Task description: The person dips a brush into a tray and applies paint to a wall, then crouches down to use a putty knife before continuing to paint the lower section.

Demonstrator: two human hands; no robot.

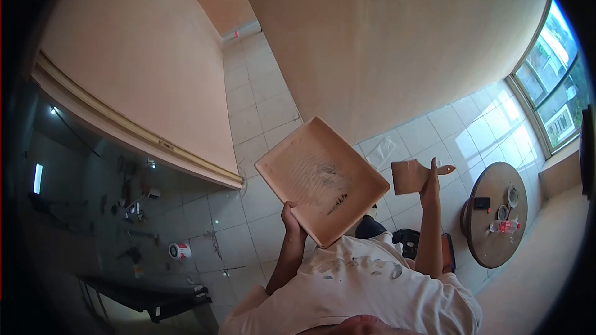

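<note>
A large, shallow, pinkish-tan square tray [292, 177] is tilted in front of my chest, its inside marked with dark smears and scratches. Gripping its near left edge is my left hand [290, 217], the thumb over the rim and the other fingers hidden beneath. To the right of the tray, my right hand [429, 192] is closed around a wide flat paintbrush [408, 177]. The brush's broad end points left toward the tray without touching it, and its handle sticks out to the right.
A bare plastered wall [391, 37] rises ahead. On the right, a round table [481, 236] bears a bottle [504, 226], a dark phone-like object [482, 203] and small dishes. A white bucket [179, 250] and scattered tools lie on the tiled floor at left. A window [555, 80] is far right.
</note>
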